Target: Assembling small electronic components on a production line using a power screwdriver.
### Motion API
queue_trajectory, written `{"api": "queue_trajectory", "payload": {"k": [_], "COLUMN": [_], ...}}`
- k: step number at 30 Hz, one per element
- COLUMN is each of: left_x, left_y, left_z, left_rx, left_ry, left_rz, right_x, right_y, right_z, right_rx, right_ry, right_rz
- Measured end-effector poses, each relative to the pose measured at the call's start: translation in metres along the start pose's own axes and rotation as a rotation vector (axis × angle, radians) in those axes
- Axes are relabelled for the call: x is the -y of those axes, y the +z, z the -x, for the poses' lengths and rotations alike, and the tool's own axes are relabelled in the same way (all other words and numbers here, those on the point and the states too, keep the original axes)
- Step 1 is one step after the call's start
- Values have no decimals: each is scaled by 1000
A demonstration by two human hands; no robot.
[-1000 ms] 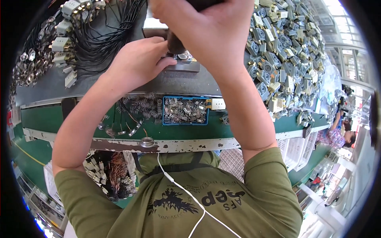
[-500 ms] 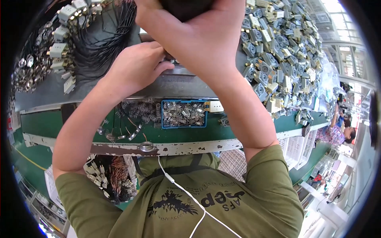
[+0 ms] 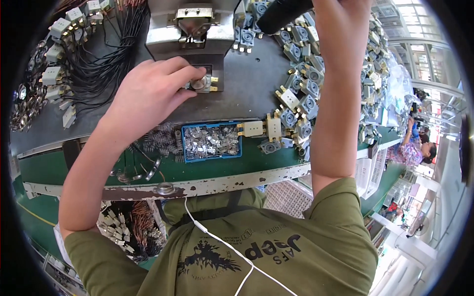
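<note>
My left hand [image 3: 153, 89] reaches over the metal bench. Its thumb and index finger pinch a small part with a round metal cap [image 3: 199, 84] and brass tabs pointing right. That part sits at the base of a metal press [image 3: 190, 37], below the press head. My right hand [image 3: 343, 10] is at the top edge, and its fingers are out of the picture. Close to it is the end of a thick black handle [image 3: 284, 16]; whether the hand grips it is hidden.
Right of the press lies a heap of grey-and-white parts with brass tabs [image 3: 308, 89]. A blue tray [image 3: 183, 143] of small metal clips stands near the front edge, with springs [image 3: 165, 140] beside it. Black-wired parts [image 3: 106, 66] lie at left. A person [image 3: 419, 150] sits at far right.
My right arm has swung away to the right from across the left hand, uncovering the press and the part. My left hand remains at the press base. The view has shifted slightly.
</note>
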State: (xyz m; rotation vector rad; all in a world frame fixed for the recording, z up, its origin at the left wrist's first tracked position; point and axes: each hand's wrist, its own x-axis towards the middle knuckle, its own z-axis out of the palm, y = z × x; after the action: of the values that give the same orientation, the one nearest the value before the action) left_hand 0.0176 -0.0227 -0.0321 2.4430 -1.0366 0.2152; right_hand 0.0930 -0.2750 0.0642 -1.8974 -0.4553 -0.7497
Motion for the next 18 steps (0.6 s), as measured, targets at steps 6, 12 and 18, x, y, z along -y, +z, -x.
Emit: {"api": "queue_trajectory", "payload": {"k": [6,12,18], "left_x": [13,146,59], "left_y": [-23,-144,-100], "left_z": [12,73,53], "left_rx": [-297,-585,-523], "left_ry": [43,-341,-315], "left_rz": [-16,-695,-353], "right_x": [-40,-90,-84], "right_y": [-39,-59,-65], "right_z": [41,70,79], "right_rx": [63,757,606], "right_ry": [-175,90,63], "right_rz": [404,1076,751]}}
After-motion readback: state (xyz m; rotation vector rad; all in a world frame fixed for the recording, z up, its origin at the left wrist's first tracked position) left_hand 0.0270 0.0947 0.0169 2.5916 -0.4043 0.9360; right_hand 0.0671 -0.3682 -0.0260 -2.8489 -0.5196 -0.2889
